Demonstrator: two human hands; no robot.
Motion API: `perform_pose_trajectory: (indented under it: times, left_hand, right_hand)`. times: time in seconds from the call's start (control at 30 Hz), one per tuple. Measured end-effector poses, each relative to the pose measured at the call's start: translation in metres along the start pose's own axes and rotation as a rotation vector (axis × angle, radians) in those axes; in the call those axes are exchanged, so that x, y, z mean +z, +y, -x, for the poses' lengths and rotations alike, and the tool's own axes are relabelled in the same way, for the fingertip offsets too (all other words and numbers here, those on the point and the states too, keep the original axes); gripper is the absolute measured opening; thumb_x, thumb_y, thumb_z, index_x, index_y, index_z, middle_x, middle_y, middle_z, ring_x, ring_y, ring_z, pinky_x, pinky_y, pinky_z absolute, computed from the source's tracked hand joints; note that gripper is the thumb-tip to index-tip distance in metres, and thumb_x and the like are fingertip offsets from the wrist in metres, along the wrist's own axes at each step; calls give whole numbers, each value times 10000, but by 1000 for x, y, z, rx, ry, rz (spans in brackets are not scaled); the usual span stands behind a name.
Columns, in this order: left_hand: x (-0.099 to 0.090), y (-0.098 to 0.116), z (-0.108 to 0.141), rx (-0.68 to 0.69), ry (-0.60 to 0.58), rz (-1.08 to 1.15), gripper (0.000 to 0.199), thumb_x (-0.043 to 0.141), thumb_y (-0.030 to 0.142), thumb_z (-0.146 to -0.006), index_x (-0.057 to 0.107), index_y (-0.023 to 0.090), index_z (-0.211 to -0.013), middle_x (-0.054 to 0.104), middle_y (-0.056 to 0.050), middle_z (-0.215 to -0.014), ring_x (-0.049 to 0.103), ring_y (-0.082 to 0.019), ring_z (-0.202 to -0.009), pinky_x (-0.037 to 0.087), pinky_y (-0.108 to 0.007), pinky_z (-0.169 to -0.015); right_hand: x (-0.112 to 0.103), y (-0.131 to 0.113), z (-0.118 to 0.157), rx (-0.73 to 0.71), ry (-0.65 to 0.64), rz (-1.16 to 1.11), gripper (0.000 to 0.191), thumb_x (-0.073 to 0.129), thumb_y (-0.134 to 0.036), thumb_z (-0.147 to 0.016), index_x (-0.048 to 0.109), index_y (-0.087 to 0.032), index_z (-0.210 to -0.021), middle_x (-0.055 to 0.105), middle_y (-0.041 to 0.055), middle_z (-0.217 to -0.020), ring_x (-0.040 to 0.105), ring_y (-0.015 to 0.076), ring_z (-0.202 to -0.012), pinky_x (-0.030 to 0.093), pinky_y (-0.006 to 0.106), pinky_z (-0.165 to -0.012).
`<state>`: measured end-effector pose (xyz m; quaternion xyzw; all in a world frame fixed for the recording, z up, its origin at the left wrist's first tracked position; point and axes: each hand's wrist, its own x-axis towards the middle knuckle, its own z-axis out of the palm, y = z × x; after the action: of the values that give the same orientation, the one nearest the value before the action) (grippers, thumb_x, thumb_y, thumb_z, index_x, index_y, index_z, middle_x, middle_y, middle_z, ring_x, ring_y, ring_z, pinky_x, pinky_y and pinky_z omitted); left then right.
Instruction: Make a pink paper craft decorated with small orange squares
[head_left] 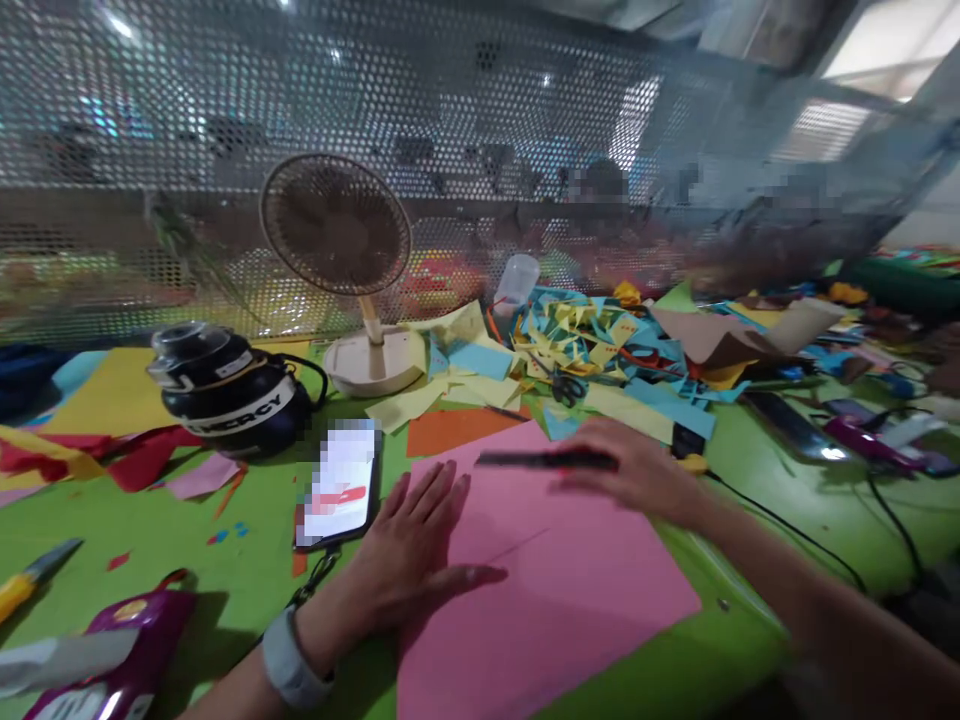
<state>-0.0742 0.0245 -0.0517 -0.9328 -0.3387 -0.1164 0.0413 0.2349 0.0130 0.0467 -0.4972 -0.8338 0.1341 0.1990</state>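
Observation:
A large pink sheet lies on the green table, with a thin dark line across its middle. My left hand rests flat on the sheet's left side, fingers spread, holding nothing. Over the sheet's upper right, my right hand is closed on a long, dark, slim tool, which points left. Motion blurs the tool, so its exact kind is unclear. An orange paper piece shows behind the sheet's top edge.
Left of the sheet are a lit phone, a dark flask, a purple device and a yellow-handled knife. Behind stand a small fan and a paper scrap heap with scissors. Cables run at right.

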Motion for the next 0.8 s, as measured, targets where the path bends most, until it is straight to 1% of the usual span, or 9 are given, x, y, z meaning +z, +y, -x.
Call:
perform_pose_trajectory:
  times: [0.1, 0.17, 0.3, 0.37, 0.47, 0.57, 0.67, 0.73, 0.8]
  left_hand:
    - [3, -3, 1, 14, 21, 2, 998, 375, 822, -780, 257, 162, -1518, 370, -153, -1527, 343, -350, -1393, 194, -481, -1142]
    - [6, -5, 2, 30, 23, -6, 984, 377, 814, -788, 249, 170, -1521, 360, -149, -1534, 350, -351, -1389, 197, -479, -1140]
    - [7, -8, 3, 37, 5, -24, 943, 375, 792, -811, 267, 175, -1515, 369, -143, -1530, 357, -346, -1387, 208, -481, -1135]
    - [6, -8, 3, 36, 14, -29, 936, 378, 788, -813, 274, 176, -1514, 391, -146, -1517, 366, -347, -1381, 226, -484, -1127]
    - [5, -7, 2, 52, 25, -38, 925, 381, 779, -820, 272, 176, -1513, 408, -146, -1508, 374, -345, -1376, 251, -489, -1116]
    - [4, -7, 2, 55, 13, -44, 926, 378, 779, -820, 269, 177, -1514, 404, -152, -1509, 368, -354, -1379, 267, -513, -1104]
    - [5, -6, 2, 46, -3, -51, 941, 369, 796, -807, 295, 169, -1505, 397, -166, -1510, 366, -367, -1378, 282, -532, -1091]
    - [4, -5, 2, 37, -22, -56, 933, 361, 800, -807, 319, 173, -1496, 397, -162, -1511, 370, -364, -1377, 284, -529, -1091]
    - [3, -5, 1, 31, -41, -62, 914, 355, 796, -813, 330, 185, -1492, 400, -150, -1510, 376, -355, -1377, 272, -523, -1103]
  right_hand:
    - [-26, 61, -27, 116, 48, 287, 251, 656, -396, -861, 692, -192, -1004, 681, 89, -979, 627, 234, -915, 471, 327, -796]
    - [-34, 97, -39, 157, 53, 323, 207, 671, -345, -836, 701, -182, -960, 695, 97, -948, 642, 250, -897, 484, 334, -780]
    - [-32, 132, -49, 214, 62, 358, 166, 671, -278, -805, 714, -176, -929, 708, 102, -921, 657, 268, -885, 502, 354, -769]
    - [-26, 130, -49, 229, 82, 371, 202, 636, -258, -827, 713, -172, -993, 700, 127, -996, 640, 288, -972, 489, 392, -836]
    - [-11, 105, -42, 191, 58, 348, 290, 586, -312, -878, 693, -187, -1118, 676, 135, -1132, 605, 285, -1091, 456, 412, -934]
    - [9, 65, -27, 63, -113, 253, 470, 624, -506, -843, 654, -243, -1231, 644, 80, -1278, 581, 245, -1182, 438, 352, -1001]
    - [28, 31, -8, -75, -430, 99, 975, 632, -698, -734, 333, -176, -1501, 325, 142, -1551, 323, 307, -1414, 281, 437, -1141]
    - [39, 19, 3, -82, -488, 70, 1003, 563, -718, -775, 237, -139, -1526, 199, 164, -1579, 196, 321, -1458, 181, 493, -1174]
    - [48, 15, 12, -68, -453, 90, 901, 473, -693, -852, 238, -139, -1523, 196, 163, -1575, 176, 312, -1464, 136, 522, -1178]
